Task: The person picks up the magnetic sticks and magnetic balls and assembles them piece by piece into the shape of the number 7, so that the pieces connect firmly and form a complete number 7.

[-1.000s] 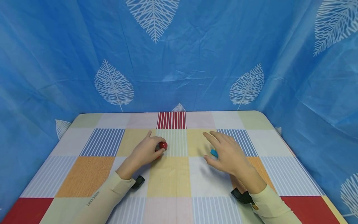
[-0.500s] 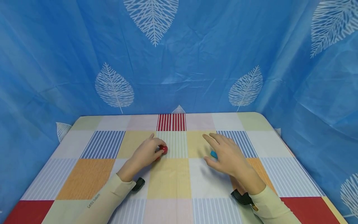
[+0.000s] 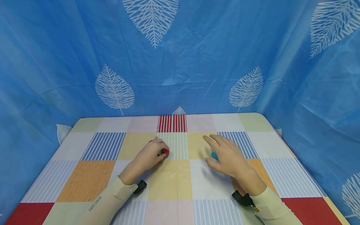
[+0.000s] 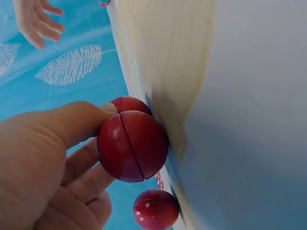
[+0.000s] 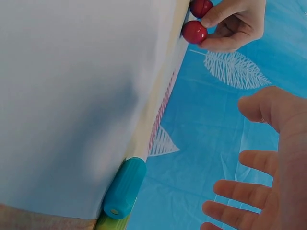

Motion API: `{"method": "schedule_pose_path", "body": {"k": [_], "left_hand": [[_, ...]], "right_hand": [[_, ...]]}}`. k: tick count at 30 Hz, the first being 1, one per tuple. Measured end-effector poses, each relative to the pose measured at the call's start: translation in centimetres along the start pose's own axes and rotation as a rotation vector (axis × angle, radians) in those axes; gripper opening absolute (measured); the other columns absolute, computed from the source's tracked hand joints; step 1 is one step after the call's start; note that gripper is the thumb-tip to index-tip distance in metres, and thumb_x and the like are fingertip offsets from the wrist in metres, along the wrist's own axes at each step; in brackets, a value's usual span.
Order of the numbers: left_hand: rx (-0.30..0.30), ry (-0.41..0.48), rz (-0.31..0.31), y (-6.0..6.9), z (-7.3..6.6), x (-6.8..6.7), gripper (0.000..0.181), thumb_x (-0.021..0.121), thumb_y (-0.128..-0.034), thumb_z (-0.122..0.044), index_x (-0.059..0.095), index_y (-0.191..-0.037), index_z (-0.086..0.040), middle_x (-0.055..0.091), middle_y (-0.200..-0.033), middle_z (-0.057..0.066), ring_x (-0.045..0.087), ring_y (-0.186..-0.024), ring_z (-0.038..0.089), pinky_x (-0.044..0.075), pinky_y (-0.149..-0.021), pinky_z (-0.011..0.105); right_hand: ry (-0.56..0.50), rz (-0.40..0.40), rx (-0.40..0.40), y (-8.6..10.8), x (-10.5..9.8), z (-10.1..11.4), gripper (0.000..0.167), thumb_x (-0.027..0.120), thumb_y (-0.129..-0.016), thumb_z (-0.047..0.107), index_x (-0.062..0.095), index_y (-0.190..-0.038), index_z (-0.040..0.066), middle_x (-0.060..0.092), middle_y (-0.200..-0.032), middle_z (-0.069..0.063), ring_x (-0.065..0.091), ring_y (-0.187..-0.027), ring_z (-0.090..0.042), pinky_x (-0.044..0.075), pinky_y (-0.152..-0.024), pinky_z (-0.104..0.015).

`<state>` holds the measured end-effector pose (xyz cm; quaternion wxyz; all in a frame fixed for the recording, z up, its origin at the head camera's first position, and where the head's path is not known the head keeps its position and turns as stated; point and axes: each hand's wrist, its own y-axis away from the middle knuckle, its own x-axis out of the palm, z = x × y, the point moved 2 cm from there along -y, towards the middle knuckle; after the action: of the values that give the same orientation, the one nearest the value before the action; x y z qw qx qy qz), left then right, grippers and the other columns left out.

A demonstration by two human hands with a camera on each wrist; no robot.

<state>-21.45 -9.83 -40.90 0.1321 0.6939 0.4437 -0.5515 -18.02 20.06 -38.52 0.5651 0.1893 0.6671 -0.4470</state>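
"Sleeves [image 3: 111, 200] nearest, pale. Next out?"

"Patchwork cloth [image 3: 170, 182]. Over it, hands well apart. Right hand [image 3: 229, 157]: fingers spread, holding nothing. Left hand [image 3: 152, 156]: thumb and fingers pinching a red ball [image 3: 166, 152], low by the cloth."

"More balls there?"

"Two, per the left wrist view. Seamed ball [image 4: 132, 148] overlaps the pinched one; touching or joined, cannot tell. Lone ball [image 4: 156, 210] a little off, lying on the cloth, ungripped."

"Under the right?"

"Blue cylinder [image 5: 125, 188], lying beside a yellow-green piece [image 5: 112, 222]. Mostly hidden by the hand from the head camera. No contact seen."

"How far along, then?"

"Early, my judgement. Done: one ball in a grip. Left: lone ball free, cylinder and its neighbour unheld. No finished arrangement visible."

"Far edge?"

"Striped red patch [image 3: 172, 123], then blue curtain [image 3: 180, 62] printed with white leaves [image 3: 114, 87]."
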Motion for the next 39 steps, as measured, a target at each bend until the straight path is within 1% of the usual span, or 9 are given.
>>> {"method": "schedule_pose_path", "body": {"k": [6,12,15,17,19,22,27,33,39], "left_hand": [[0.018,0.002,-0.007,0.0,-0.2,0.1,0.014,0.074,-0.081,0.001,0.072,-0.093,-0.005,0.063,-0.091,0.003,0.06,-0.089,0.017,0.029,-0.109,0.048],[0.013,-0.028,0.003,0.0,-0.5,0.0,0.013,0.074,-0.0803,0.002,0.071,-0.09,-0.006,0.062,-0.09,0.002,0.059,-0.088,0.016,0.033,-0.108,0.044],[0.013,-0.057,0.015,0.0,-0.7,0.0,0.012,0.073,-0.0812,0.0,0.071,-0.09,-0.008,0.061,-0.09,0.0,0.058,-0.089,0.015,0.037,-0.105,0.043],[0.015,-0.067,0.021,0.0,-0.9,0.1,0.011,0.073,-0.0814,-0.002,0.071,-0.089,-0.009,0.061,-0.09,-0.001,0.057,-0.088,0.014,0.046,-0.097,0.037],[0.015,-0.066,0.031,0.0,-1.1,0.2,0.011,0.074,-0.0814,-0.003,0.07,-0.089,-0.01,0.06,-0.089,-0.002,0.055,-0.087,0.012,0.051,-0.085,0.031],[0.002,-0.052,0.042,0.1,-1.2,0.3,0.012,0.075,-0.0806,-0.004,0.07,-0.088,-0.011,0.059,-0.089,-0.003,0.052,-0.084,0.01,0.05,-0.071,0.025],[-0.005,-0.049,0.067,0.1,-1.5,0.3,0.012,0.077,-0.0806,-0.007,0.071,-0.089,-0.013,0.059,-0.089,-0.004,0.054,-0.085,0.009,0.051,-0.073,0.025],[0.045,-0.054,0.103,0.2,-2.3,0.4,0.012,0.077,-0.0819,-0.008,0.071,-0.091,-0.012,0.06,-0.091,-0.003,0.056,-0.086,0.011,0.051,-0.073,0.024],[0.097,-0.044,0.129,0.2,-3.6,0.5,0.01,0.075,-0.0829,-0.005,0.07,-0.09,-0.011,0.062,-0.091,-0.002,0.059,-0.083,0.01,0.051,-0.074,0.023]], "right_hand": [[-0.003,0.014,0.002,0.0,0.0,0.1,0.074,0.069,-0.083,0.044,0.042,-0.147,0.017,0.05,-0.139,-0.014,0.048,-0.125,-0.035,0.041,-0.095,-0.057],[-0.005,0.012,0.003,0.0,0.0,0.2,0.073,0.069,-0.083,0.042,0.043,-0.146,0.017,0.051,-0.138,-0.014,0.05,-0.122,-0.035,0.043,-0.092,-0.057],[-0.005,0.012,0.002,0.0,0.1,0.2,0.073,0.069,-0.083,0.042,0.043,-0.146,0.017,0.051,-0.138,-0.014,0.05,-0.122,-0.035,0.044,-0.091,-0.057],[-0.005,0.013,0.001,0.0,0.1,0.2,0.073,0.069,-0.083,0.042,0.043,-0.146,0.017,0.051,-0.138,-0.014,0.05,-0.123,-0.035,0.044,-0.091,-0.057],[-0.004,0.016,0.002,0.0,0.1,0.2,0.073,0.069,-0.083,0.042,0.043,-0.146,0.017,0.051,-0.138,-0.014,0.05,-0.123,-0.035,0.044,-0.092,-0.057],[-0.003,0.021,0.003,0.0,0.1,0.2,0.073,0.069,-0.083,0.042,0.043,-0.146,0.017,0.05,-0.138,-0.014,0.049,-0.123,-0.035,0.043,-0.092,-0.057],[0.0,0.029,0.007,0.1,0.3,0.1,0.073,0.07,-0.083,0.041,0.043,-0.146,0.017,0.051,-0.138,-0.013,0.05,-0.122,-0.035,0.043,-0.092,-0.057],[0.0,0.016,0.001,0.1,0.3,0.0,0.072,0.071,-0.083,0.04,0.044,-0.145,0.015,0.052,-0.136,-0.015,0.052,-0.12,-0.035,0.045,-0.091,-0.055],[-0.003,0.016,-0.001,0.1,0.2,-0.2,0.072,0.07,-0.083,0.04,0.045,-0.145,0.014,0.052,-0.136,-0.015,0.05,-0.123,-0.036,0.042,-0.095,-0.055]]}}
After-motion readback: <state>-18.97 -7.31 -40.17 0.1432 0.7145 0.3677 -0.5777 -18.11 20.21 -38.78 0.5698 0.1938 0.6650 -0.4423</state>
